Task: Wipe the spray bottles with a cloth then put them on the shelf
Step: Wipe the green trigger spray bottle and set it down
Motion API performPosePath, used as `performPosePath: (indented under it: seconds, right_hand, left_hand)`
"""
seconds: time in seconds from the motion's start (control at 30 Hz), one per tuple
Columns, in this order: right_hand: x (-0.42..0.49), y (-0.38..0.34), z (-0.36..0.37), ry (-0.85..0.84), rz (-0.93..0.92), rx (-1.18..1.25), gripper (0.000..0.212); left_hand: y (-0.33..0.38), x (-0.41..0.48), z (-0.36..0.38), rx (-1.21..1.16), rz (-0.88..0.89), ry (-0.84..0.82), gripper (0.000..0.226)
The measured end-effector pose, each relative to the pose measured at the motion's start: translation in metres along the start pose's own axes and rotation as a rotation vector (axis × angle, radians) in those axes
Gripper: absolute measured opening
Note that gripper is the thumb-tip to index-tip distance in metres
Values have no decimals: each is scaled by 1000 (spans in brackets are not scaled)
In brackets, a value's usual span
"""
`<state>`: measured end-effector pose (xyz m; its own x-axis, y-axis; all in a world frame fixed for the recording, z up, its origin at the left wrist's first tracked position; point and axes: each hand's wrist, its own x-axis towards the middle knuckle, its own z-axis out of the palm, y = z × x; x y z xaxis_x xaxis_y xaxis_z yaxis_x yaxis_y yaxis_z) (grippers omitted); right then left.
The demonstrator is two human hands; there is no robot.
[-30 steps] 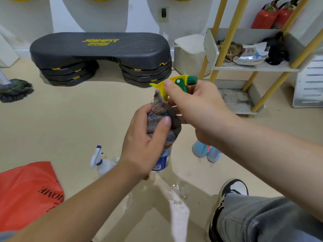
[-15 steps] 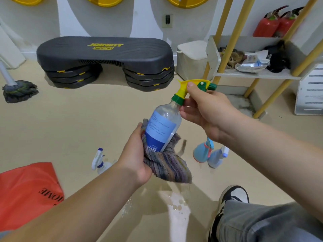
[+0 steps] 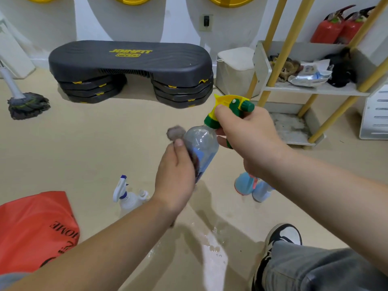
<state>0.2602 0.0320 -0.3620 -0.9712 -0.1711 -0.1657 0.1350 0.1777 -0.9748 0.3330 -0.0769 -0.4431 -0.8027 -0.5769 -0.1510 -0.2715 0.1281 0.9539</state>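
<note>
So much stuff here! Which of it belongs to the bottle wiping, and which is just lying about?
In the job: held spray bottle, cloth, white spray bottle, blue bottles, shelf.
Lying about: mop, step platform, red bag, fire extinguishers.

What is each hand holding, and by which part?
Right hand grips the spray bottle by its green neck and trigger; left hand presses a cloth against its body.
</note>
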Motion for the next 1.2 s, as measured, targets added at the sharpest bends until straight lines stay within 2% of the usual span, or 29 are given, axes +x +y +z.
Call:
performPosePath:
  seconds: [0.07, 0.13, 0.2, 0.27, 0.33, 0.4, 0.47, 0.53, 0.57, 0.63, 0.7, 0.77, 0.9, 1.03, 1.1, 1.2]
  right_hand:
    - [-6, 3, 6, -3, 3, 3, 38]
    - [-10, 6, 10, -19, 10, 2, 27]
    - [-13, 5, 10, -32, 20, -1, 14]
    - [-11, 3, 8, -24, 39, -12, 19]
    - [-4, 3, 5, -27, 65, 28, 34]
    - [1, 2, 0, 11, 116, 52, 36]
    - [6, 3, -8, 51, 155, 89, 26]
    - [10, 5, -15, 74, 173, 169, 15]
    - [12, 5, -17, 86, 186, 219, 14]
    - [16, 7, -20, 108, 217, 288, 25]
    - [18, 7, -21, 128, 248, 317, 32]
    - [19, 8, -22, 139, 278, 332, 29]
    - [16, 14, -19, 161, 328, 301, 31]
    - [10, 16, -14, 141, 337, 283, 29]
    - [8, 14, -11, 129, 342, 285, 27]
    - [6, 10, -6, 113, 326, 281, 27]
  left_hand:
    - [3, -8, 4, 262, 329, 37, 51]
    - [3, -11, 5, 477, 598, 73, 42]
    - [5, -4, -1, 544, 695, 78, 40]
    - [-4, 4, -9, 481, 678, 15, 41]
    - [-20, 9, -16, 355, 604, -33, 47]
    - [-35, 3, -13, 267, 452, -44, 53]
    - [-46, -1, -5, 81, 125, -49, 61]
    - [-41, -1, 0, -377, -359, -144, 62]
    - [-33, -4, 0, -576, -507, -218, 63]
    - [-18, -5, -3, -782, -522, -298, 67]
    - [-4, -2, -6, -843, -471, -261, 63]
    - [2, 2, -8, -766, -453, -206, 57]
    - [-7, 3, -6, -450, -491, -51, 42]
    - [-9, -2, -3, -258, -450, 46, 38]
    - [-8, -4, -3, -85, -246, 67, 44]
    - [-13, -7, -3, 376, 240, 53, 57]
